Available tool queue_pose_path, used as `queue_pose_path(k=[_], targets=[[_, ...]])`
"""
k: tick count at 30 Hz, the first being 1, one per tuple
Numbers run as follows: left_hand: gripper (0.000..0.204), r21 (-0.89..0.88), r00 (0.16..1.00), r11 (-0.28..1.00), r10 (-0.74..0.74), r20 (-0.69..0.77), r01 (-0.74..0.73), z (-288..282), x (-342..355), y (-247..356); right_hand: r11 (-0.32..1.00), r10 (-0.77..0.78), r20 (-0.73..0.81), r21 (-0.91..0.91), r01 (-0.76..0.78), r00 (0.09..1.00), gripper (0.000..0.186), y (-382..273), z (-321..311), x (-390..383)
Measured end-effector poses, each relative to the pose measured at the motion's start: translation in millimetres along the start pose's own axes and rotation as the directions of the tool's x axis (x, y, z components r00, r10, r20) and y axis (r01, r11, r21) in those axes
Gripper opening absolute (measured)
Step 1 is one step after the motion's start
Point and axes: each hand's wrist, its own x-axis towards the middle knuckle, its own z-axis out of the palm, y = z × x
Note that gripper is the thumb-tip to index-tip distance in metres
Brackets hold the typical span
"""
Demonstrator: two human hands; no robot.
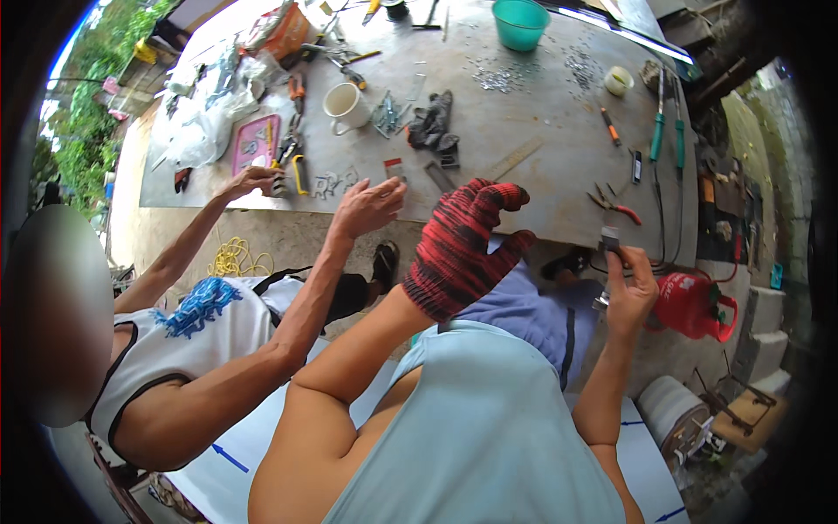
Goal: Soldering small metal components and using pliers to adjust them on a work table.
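Note:
My left hand [463, 246], in a red and black striped knit glove, hovers at the table's near edge. Its thumb stands apart from the curved fingers, and nothing shows between them. Bare, my right hand [632, 293] is closed by the table's right front corner. Pinched at its fingertips is a small flat dark piece with a pale, shiny end [610, 237]; its kind is unclear. A silvery metal bit [601, 301] shows below, beside the palm. Red-handled pliers [614, 205] lie on the table just beyond this hand. A flat ruler-like strip [517, 160] lies beyond the glove.
At left, a co-worker's hands [368, 208] are over the metal table [559, 188]. Beyond are a mug [346, 108], dark gloves [434, 129], a teal bowl [520, 24] and scattered metal bits. Two soldering irons [658, 131] with cords lie right; a red gas cylinder [690, 306] stands below.

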Motion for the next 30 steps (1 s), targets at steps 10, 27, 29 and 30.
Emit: queue_pose_path(k=[10,27,29,30], targets=[[0.037,-0.435,0.838,0.716,-0.467,0.283,0.546,30.5,-12.6,-55.6,0.998,0.022,0.095,-0.064,-0.016,0.995,0.009,-17.5,6.1,4.9],[0.040,-0.443,0.767,0.630,-0.465,0.442,0.637,49.3,-31.1,-61.5,0.966,-0.118,0.184,-0.205,0.156,0.976,0.012,-31.6,15.8,4.0],[0.040,-0.422,0.748,0.622,-0.486,0.452,0.659,47.4,-30.8,-59.8,0.970,-0.112,0.177,-0.195,0.147,0.978,0.012,-32.2,16.4,3.0],[0.040,-0.423,0.747,0.620,-0.486,0.454,0.661,46.3,-30.4,-58.3,0.973,-0.106,0.170,-0.184,0.137,0.980,0.012,-32.1,16.1,2.2]])
